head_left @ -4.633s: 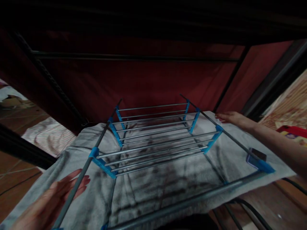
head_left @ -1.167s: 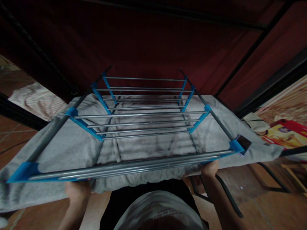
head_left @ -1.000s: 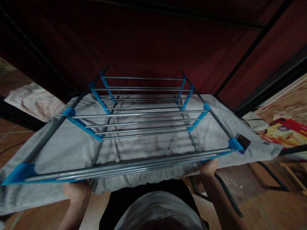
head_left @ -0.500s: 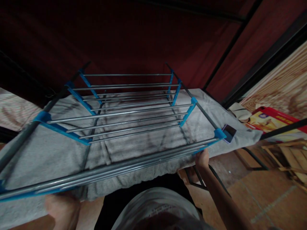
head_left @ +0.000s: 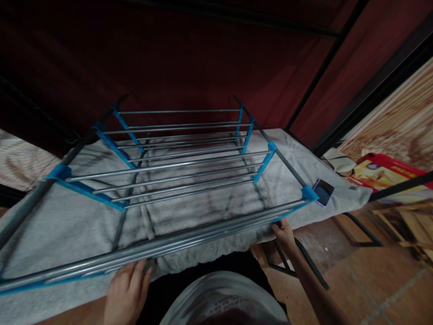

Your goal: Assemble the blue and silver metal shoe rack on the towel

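Note:
A shoe rack [head_left: 189, 161] of grey metal tubes with blue plastic brackets lies before me, its tiers leading away. Below its front tubes, left of the middle, is my left hand [head_left: 126, 289]; its fingers are curled against the underside of the rack's front edge, tips partly hidden. My right hand [head_left: 284, 232] is closed at the lower end of the blue bracket [head_left: 309, 194] on the front right corner, its fingertips partly covered by the rack.
Grey cloth [head_left: 216, 198] covers the surface under the rack. A phone [head_left: 324, 193] lies on it at the right. Beyond are a red and yellow box [head_left: 389, 171], a wooden crate [head_left: 402, 221] and a tiled floor [head_left: 365, 271]. A dark red fabric wall [head_left: 182, 58] stands behind.
My left hand has slid to the right along the rack's front edge, and its fingers now show. My right hand stays at the right bracket. The rack appears slightly lower in view.

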Action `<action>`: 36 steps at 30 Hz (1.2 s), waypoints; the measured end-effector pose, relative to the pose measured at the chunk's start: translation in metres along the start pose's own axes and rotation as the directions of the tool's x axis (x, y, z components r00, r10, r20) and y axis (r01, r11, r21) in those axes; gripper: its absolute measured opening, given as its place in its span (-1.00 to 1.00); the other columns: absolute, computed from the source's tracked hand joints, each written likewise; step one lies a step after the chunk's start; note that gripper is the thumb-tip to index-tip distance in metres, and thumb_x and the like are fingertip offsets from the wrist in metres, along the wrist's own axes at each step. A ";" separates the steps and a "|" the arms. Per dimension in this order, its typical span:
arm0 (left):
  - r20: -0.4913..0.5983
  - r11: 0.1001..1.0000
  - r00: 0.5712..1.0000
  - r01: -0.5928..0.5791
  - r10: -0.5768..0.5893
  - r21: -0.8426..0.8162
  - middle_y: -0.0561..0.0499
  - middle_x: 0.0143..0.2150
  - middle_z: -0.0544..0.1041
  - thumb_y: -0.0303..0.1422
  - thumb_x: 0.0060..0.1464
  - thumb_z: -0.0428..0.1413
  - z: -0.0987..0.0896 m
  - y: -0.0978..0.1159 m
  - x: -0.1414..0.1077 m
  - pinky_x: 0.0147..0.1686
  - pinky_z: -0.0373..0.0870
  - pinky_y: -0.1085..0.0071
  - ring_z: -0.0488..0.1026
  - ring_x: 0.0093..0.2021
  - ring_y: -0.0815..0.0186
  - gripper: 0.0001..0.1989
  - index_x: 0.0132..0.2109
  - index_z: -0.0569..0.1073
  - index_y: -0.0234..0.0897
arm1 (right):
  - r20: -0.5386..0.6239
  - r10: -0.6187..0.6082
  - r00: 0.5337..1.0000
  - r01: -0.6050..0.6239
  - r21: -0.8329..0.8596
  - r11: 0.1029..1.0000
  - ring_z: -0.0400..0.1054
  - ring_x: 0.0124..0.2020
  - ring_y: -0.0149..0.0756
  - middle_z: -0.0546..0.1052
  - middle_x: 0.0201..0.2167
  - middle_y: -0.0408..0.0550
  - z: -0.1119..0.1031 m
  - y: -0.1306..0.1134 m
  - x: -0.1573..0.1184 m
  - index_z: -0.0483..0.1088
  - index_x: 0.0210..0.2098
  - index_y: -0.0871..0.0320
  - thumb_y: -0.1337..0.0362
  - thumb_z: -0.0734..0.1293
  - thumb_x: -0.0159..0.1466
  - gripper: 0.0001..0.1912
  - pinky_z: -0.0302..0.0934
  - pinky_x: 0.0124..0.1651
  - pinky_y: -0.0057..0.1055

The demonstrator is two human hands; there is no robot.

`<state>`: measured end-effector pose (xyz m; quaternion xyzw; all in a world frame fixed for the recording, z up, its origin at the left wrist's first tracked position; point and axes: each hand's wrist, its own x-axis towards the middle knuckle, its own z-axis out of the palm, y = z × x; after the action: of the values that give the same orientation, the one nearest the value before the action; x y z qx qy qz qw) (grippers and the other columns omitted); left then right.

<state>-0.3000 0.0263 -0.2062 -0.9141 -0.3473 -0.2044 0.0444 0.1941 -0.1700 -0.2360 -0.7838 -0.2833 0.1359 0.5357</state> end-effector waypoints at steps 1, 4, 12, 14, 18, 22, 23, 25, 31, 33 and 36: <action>0.033 0.997 0.998 -0.060 0.059 0.038 -0.21 -0.07 0.50 -0.30 0.21 -0.04 0.005 0.003 0.007 0.00 0.27 0.07 0.42 -0.05 0.01 -0.70 0.02 0.42 -0.28 | 0.021 -0.013 1.000 0.013 -0.006 1.000 0.30 -0.12 -0.09 0.48 -0.24 -0.01 0.000 0.002 0.000 0.40 -0.28 0.15 0.15 0.28 -0.02 -0.68 0.15 0.04 -0.18; 0.129 0.982 0.977 -0.178 0.168 0.069 -0.09 -0.06 0.55 -0.31 0.23 -0.06 0.022 0.004 0.018 -0.01 0.30 0.21 0.48 -0.07 0.15 -0.71 0.01 0.47 -0.20 | 0.104 -0.055 0.993 0.060 -0.047 0.997 0.32 -0.10 -0.07 0.49 -0.21 0.02 -0.003 0.008 0.000 0.39 -0.20 0.15 0.10 0.30 0.03 -0.62 0.16 0.07 -0.15; 0.311 0.996 0.946 -0.089 0.086 -0.007 -0.02 -0.10 0.60 -0.41 0.21 -0.10 0.031 -0.003 0.020 -0.07 0.40 0.28 0.53 -0.11 0.22 -0.65 0.02 0.49 -0.17 | 0.135 -0.003 0.991 0.034 -0.227 0.973 0.41 -0.25 -0.10 0.53 -0.31 0.01 -0.011 0.006 0.001 0.39 -0.29 0.14 0.05 0.27 0.09 -0.68 0.24 -0.13 -0.26; 0.341 0.998 0.938 -0.069 0.070 -0.016 0.00 -0.12 0.61 -0.42 0.21 -0.09 0.029 -0.001 0.023 -0.09 0.41 0.28 0.54 -0.13 0.23 -0.66 0.00 0.49 -0.15 | 0.129 0.005 0.992 0.028 -0.254 0.967 0.41 -0.28 -0.10 0.54 -0.35 0.01 -0.010 0.004 0.002 0.38 -0.31 0.13 0.03 0.26 0.09 -0.69 0.25 -0.16 -0.27; 0.377 0.999 0.925 -0.045 0.048 -0.018 0.00 -0.16 0.61 -0.43 0.23 -0.11 0.026 0.005 0.028 -0.09 0.39 0.29 0.54 -0.15 0.25 -0.68 -0.04 0.51 -0.15 | 0.141 0.009 0.990 0.033 -0.289 0.957 0.42 -0.29 -0.08 0.53 -0.38 0.02 -0.011 0.004 0.002 0.38 -0.32 0.13 0.00 0.24 0.08 -0.66 0.24 -0.22 -0.28; 0.431 1.000 0.902 -0.016 0.025 -0.027 0.02 -0.20 0.61 -0.45 0.26 -0.12 0.018 0.011 0.034 -0.11 0.35 0.31 0.55 -0.18 0.27 -0.69 -0.08 0.51 -0.16 | 0.140 0.033 0.990 0.017 -0.340 0.940 0.43 -0.31 -0.06 0.54 -0.42 0.04 -0.013 0.009 0.003 0.39 -0.38 0.12 -0.03 0.24 0.07 -0.66 0.21 -0.28 -0.31; 0.438 1.000 0.899 -0.009 0.020 -0.028 0.03 -0.21 0.61 -0.44 0.26 -0.11 0.016 0.013 0.035 -0.11 0.34 0.32 0.55 -0.18 0.27 -0.70 -0.08 0.50 -0.16 | 0.151 0.041 0.988 0.014 -0.351 0.936 0.43 -0.33 -0.06 0.54 -0.43 0.04 -0.014 0.011 0.003 0.39 -0.40 0.12 -0.03 0.24 0.07 -0.66 0.20 -0.29 -0.31; 0.446 0.999 0.895 0.001 0.015 -0.035 0.03 -0.21 0.61 -0.42 0.27 -0.11 0.014 0.014 0.037 -0.10 0.34 0.33 0.54 -0.17 0.28 -0.71 -0.09 0.50 -0.16 | 0.172 0.060 0.983 0.008 -0.372 0.928 0.43 -0.35 -0.05 0.53 -0.45 0.05 -0.014 0.014 0.004 0.39 -0.43 0.12 -0.04 0.23 0.07 -0.65 0.19 -0.32 -0.32; 0.430 0.998 0.902 -0.013 0.039 -0.063 -0.01 -0.21 0.61 -0.42 0.29 -0.17 0.013 0.012 0.038 -0.12 0.35 0.34 0.54 -0.18 0.29 -0.66 -0.09 0.50 -0.21 | 0.144 0.084 0.986 -0.023 -0.385 0.923 0.43 -0.37 -0.06 0.52 -0.49 0.03 -0.012 0.014 0.003 0.36 -0.45 0.12 -0.05 0.23 0.07 -0.65 0.20 -0.33 -0.31; 0.403 0.997 0.914 -0.023 0.049 -0.069 -0.03 -0.20 0.61 -0.38 0.30 -0.19 0.014 0.011 0.038 -0.12 0.37 0.33 0.54 -0.18 0.28 -0.64 -0.09 0.51 -0.22 | 0.112 0.051 0.992 -0.006 -0.371 0.929 0.42 -0.37 -0.06 0.51 -0.47 0.04 -0.010 0.011 0.001 0.35 -0.42 0.12 -0.04 0.23 0.08 -0.66 0.21 -0.30 -0.28; 0.347 0.997 0.936 -0.042 0.062 -0.066 -0.02 -0.19 0.61 -0.30 0.31 -0.20 0.015 0.008 0.036 -0.11 0.39 0.33 0.55 -0.19 0.28 -0.61 -0.07 0.52 -0.21 | 0.091 -0.016 0.996 0.044 -0.318 0.947 0.42 -0.29 -0.06 0.52 -0.38 0.06 -0.008 0.007 -0.001 0.33 -0.32 0.14 0.00 0.24 0.11 -0.67 0.24 -0.21 -0.24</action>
<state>-0.2647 0.0458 -0.2051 -0.9456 -0.3194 -0.0481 -0.0387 0.1992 -0.1784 -0.2395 -0.8492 -0.3365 0.1140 0.3907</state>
